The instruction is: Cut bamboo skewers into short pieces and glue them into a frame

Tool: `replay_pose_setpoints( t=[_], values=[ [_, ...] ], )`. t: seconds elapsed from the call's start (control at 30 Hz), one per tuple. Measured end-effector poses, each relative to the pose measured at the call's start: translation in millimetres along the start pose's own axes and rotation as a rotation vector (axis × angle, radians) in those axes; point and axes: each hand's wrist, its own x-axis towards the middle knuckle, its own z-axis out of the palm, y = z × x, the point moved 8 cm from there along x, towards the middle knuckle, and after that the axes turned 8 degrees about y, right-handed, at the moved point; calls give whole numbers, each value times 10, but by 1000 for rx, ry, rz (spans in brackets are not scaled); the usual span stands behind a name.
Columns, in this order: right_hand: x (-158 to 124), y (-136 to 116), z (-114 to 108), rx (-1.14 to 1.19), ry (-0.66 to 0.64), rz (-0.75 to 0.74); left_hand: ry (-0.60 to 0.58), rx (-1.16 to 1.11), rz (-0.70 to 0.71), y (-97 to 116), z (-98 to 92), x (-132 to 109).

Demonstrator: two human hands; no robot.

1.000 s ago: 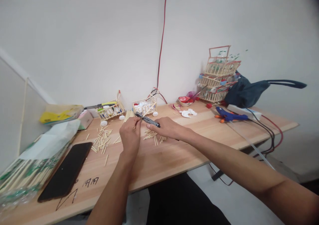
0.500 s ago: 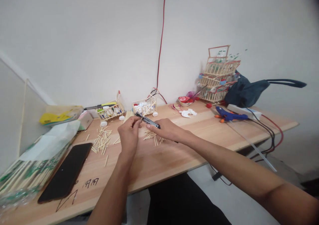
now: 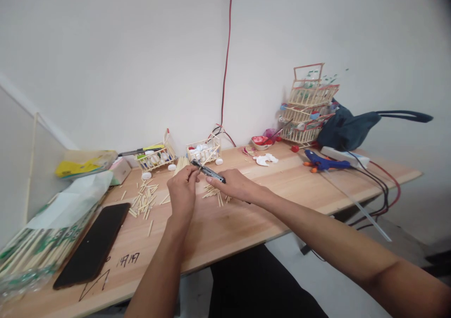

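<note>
My right hand (image 3: 234, 182) is wrapped round a grey and black pair of pliers (image 3: 211, 172), whose jaws point up and left. Close by the jaws, my left hand (image 3: 183, 182) is closed in a pinch; what lies between its fingertips is too small to make out. Short cut wooden sticks (image 3: 144, 199) lie loose left of my left hand, and another small pile of sticks (image 3: 220, 197) shows partly below my right hand. Just behind the hands stands a small stick-built cart (image 3: 211, 156) with white bottle caps in it.
Another stick cart (image 3: 157, 159) stands to its left. A black phone (image 3: 93, 245) and bagged sticks (image 3: 52, 238) lie at the left. To the right are a blue glue gun (image 3: 326, 161), a power strip (image 3: 345, 157), stacked stick carts (image 3: 306, 132) and a red-stained bowl (image 3: 261, 142).
Almost nothing differs. The right hand and the pliers have shifted very slightly; the left hand keeps its pinch beside the jaws.
</note>
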Motion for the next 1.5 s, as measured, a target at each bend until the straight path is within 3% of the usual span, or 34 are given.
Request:
replay_pose_setpoints(
  t=[0.13, 0.27, 0.47, 0.6, 0.73, 0.97, 1.27, 1.4, 1.5],
  values=[
    [0, 4, 1, -45, 17, -1, -10, 37, 24, 12, 15, -6],
    [19, 40, -8, -81, 21, 4, -32, 34, -65, -56, 19, 6],
    [44, 164, -96, -105, 42, 22, 80, -267, -444, -419, -104, 53],
    [35, 226, -205, -105, 75, 42, -4, -470, -721, -652, 16, -10],
    [17, 289, -268, -91, 81, 69, -91, -533, -816, -717, 116, -59],
    [-13, 377, -253, -93, 71, 91, -152, -532, -724, -608, 185, -54],
    [-22, 316, -186, -77, 67, 45, -374, -295, -332, -252, 331, -54],
    [-21, 297, -135, -96, 52, 31, -364, -218, -224, -184, 315, -43],
    [-27, 297, -106, -117, 46, 33, -359, -219, -220, -185, 316, -44]
  ],
)
